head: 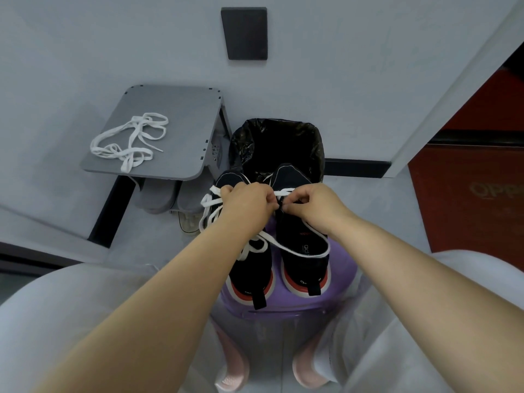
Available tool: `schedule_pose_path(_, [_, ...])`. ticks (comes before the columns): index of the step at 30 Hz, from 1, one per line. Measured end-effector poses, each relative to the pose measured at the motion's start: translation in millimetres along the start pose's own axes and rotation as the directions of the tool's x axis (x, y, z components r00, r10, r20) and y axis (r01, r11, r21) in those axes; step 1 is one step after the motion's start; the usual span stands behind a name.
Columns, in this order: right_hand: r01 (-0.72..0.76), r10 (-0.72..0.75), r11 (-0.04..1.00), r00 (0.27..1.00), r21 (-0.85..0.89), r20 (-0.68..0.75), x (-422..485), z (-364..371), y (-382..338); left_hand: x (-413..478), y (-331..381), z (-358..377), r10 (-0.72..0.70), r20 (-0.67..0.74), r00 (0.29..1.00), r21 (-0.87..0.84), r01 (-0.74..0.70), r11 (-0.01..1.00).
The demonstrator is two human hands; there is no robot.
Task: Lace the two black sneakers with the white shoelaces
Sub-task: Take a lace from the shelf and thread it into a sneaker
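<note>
the two black sneakers stand side by side on a purple stool between the person's knees, heels towards the body and toes pointing away at a bin lined with a black bag. the long axis of each shoe, and so of its eyelet rows, runs straight away from the person.

both hands meet over the front half of the right-side sneaker, close to the gap between the shoes. the left hand reaches across the toe of the left-side sneaker, its grip closed round a bunch of the white shoelace. the right hand comes in from the outer side, its grip a thumb-and-forefinger pinch on the lace end at the shoe's upper. whether the tip is already in an eyelet is hidden by the fingers.

slack from this lace loops over the left-side sneaker and trails back across the opening of the right-side one, so the loose length lies on the near side of the hands. the right hand is the nearer one to the eyelets being worked. my guess is that the coming pull goes across the shoe, at right angles to its long axis.

a second shoelace lies tangled on the grey worktop, well apart to the left, and looks unused.
</note>
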State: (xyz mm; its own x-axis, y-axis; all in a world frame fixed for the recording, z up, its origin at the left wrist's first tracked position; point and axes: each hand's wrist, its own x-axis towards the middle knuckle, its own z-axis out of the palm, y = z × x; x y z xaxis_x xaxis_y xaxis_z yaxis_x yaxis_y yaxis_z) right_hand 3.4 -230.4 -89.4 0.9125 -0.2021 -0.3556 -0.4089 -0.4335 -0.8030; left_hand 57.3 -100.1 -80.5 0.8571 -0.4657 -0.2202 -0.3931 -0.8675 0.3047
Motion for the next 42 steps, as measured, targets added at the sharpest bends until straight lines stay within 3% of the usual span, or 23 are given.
schedule_pose_path(4, [0.062,-0.063,0.992,0.998,-0.114,-0.010,0.6,-3.8,-0.4,0.9,2.2,-3.4,-0.008,-0.007,1.000,-0.090,0.008,0.996])
schedule_pose_path(6, [0.081,-0.093,0.990,0.990,-0.118,-0.105,2.3,-11.7,-5.7,2.2,2.6,-7.8,-0.029,0.028,0.999,-0.066,0.031,0.997])
schedule_pose_path(7, [0.076,-0.069,0.997,0.979,0.029,-0.190,4.1,-19.3,-8.9,3.5,2.6,-10.4,-0.042,0.052,0.998,-0.044,0.044,0.998])
schedule_pose_path(8, [0.072,0.006,0.955,0.965,0.288,-0.261,5.2,-30.6,-13.0,4.9,2.2,-12.6,-0.052,0.076,0.996,-0.021,0.054,0.998])
schedule_pose_path(10, [0.159,0.164,0.618,0.932,0.770,-0.324,3.1,-61.2,-20.2,6.8,1.9,-15.3,-0.072,0.117,0.990,0.010,0.072,0.997])
schedule_pose_path(11, [0.231,0.199,0.466,0.913,0.854,-0.355,2.3,-75.3,-19.6,7.6,1.7,-15.4,-0.082,0.133,0.988,0.015,0.081,0.997])
schedule_pose_path(12, [0.274,0.206,0.432,0.897,0.859,-0.390,0.9,-85.2,-18.6,8.0,1.6,-15.2,-0.089,0.151,0.985,0.017,0.087,0.996])
schedule_pose_path(13, [0.278,0.188,0.513,0.887,0.812,-0.423,0.1,-89.5,-17.8,8.3,1.3,-14.8,-0.093,0.171,0.981,0.021,0.091,0.996])
schedule_pose_path(14, [0.239,0.135,0.683,0.887,0.690,-0.441,-0.5,-87.2,-17.8,8.4,0.9,-14.0,-0.096,0.191,0.977,0.022,0.094,0.995])
schedule_pose_path(15, [0.185,0.046,0.857,0.902,0.481,-0.429,-1.7,-79.1,-17.7,8.7,0.6,-13.2,-0.099,0.205,0.974,0.017,0.097,0.995])
schedule_pose_path(16, [0.152,-0.063,0.963,0.930,0.224,-0.361,-2.4,-67.7,-16.2,9.0,0.3,-12.5,-0.100,0.211,0.972,0.006,0.101,0.995])
schedule_pose_path(17, [0.150,-0.147,0.989,0.958,-0.007,-0.246,-1.8,-55.3,-13.5,9.1,-0.1,-12.1,-0.098,0.205,0.974,-0.007,0.101,0.995])
schedule_pose_path(19, [0.156,-0.168,0.932,0.986,-0.326,-0.007,-1.1,-32.3,-7.1,8.8,0.4,-11.7,-0.086,0.172,0.981,-0.025,0.092,0.995])
schedule_pose_path(21, [0.156,-0.120,0.864,0.987,-0.479,0.106,0.1,-19.1,-4.1,9.0,1.4,-11.5,-0.073,0.145,0.987,-0.029,0.078,0.997])
schedule_pose_path(24, [0.151,-0.146,0.841,0.988,-0.520,0.051,2.3,-21.0,-5.2,9.2,0.5,-12.2,-0.067,0.158,0.985,-0.021,0.071,0.997])
schedule_pose_path(27, [0.149,-0.189,0.892,0.980,-0.427,-0.053,2.8,-32.0,-5.4,9.8,-1.3,-12.2,-0.066,0.176,0.982,-0.040,0.074,0.996])
schedule_pose_path(29, [0.164,-0.181,0.911,0.983,-0.379,-0.009,1.4,-30.1,-4.4,10.6,-1.0,-11.0,-0.059,0.160,0.985,-0.050,0.068,0.996])
schedule_pose_path(32, [0.209,-0.186,0.804,0.978,-0.556,0.097,-2.5,-9.8,-3.0,9.9,1.7,-6.8,-0.034,0.118,0.992,-0.078,0.044,0.996])
schedule_pose_path(35, [0.226,-0.240,0.718,0.968,-0.658,0.072,-2.0,0.9,-4.7,7.6,7.0,-4.9,-0.016,0.103,0.995,-0.112,0.027,0.993])
schedule_pose_path(38, [0.201,-0.295,0.879,0.941,-0.432,-0.163,4.2,-15.8,-5.8,9.1,4.8,-8.1,-0.040,0.082,0.996,-0.034,0.043,0.999])
schedule_pose_path(40, [0.168,-0.162,0.985,0.871,-0.029,-0.464,8.5,-46.3,-6.5,11.0,0.9,-11.0,-0.081,0.110,0.991,0.001,0.081,0.997])
schedule_pose_path(41, [0.191,-0.020,0.951,0.824,0.245,-0.566,8.3,-64.3,-8.1,11.4,-0.1,-12.2,-0.102,0.135,0.986,0.001,0.102,0.995])
schedule_pose_path(42, [0.251,0.128,0.827,0.787,0.503,-0.604,6.2,-81.0,-10.2,11.6,-0.6,-12.8,-0.116,0.159,0.980,-0.004,0.119,0.993])
